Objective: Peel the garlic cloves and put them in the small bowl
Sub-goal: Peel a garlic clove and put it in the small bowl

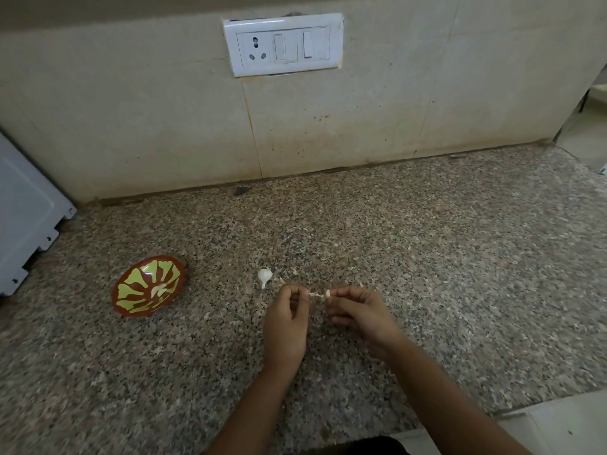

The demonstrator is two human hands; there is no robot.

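Note:
Both hands hover just above the granite counter near its front middle. My right hand pinches a small garlic clove at its fingertips. My left hand pinches a strip of papery skin that stretches across to that clove. An unpeeled garlic piece lies on the counter just beyond my left hand. The small red bowl with a yellow-green pattern sits to the left, with pale peeled cloves inside.
Bits of garlic skin lie scattered around the hands. A white appliance panel leans at the far left. The tiled wall with a socket and switch plate rises behind. The counter's front edge drops off at the lower right.

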